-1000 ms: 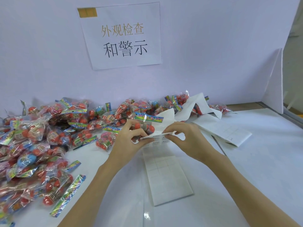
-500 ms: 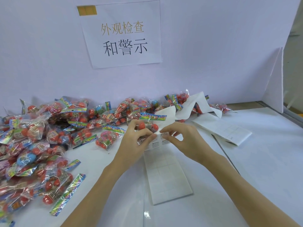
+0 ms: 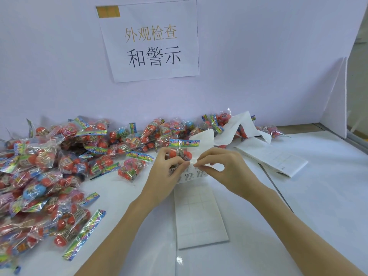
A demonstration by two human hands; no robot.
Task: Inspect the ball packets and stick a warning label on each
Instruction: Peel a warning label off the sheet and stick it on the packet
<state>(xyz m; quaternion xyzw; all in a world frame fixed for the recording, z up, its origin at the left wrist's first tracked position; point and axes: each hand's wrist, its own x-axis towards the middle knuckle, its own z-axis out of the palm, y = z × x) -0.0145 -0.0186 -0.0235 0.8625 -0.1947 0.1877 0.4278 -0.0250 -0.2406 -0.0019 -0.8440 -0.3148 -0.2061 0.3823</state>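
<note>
I observe the right hand (image 3: 223,170) with thumb and forefinger fingers (image 3: 201,163) pinching a label edge on the label sheet (image 3: 191,175). The left hand (image 3: 165,172) grips a ball packet (image 3: 182,151) and the sheet's near end together, above the worktop (image 3: 298,206). Step in hand, I judge: peeling a warning label. Next move calls for lifting it clean and pressing it flat onto the held packet. Unlabelled stock appears to be the packet pile (image 3: 49,166) at left.

Packet heap (image 3: 49,166) crowds the left; table (image 3: 318,206) right lies open.
</note>
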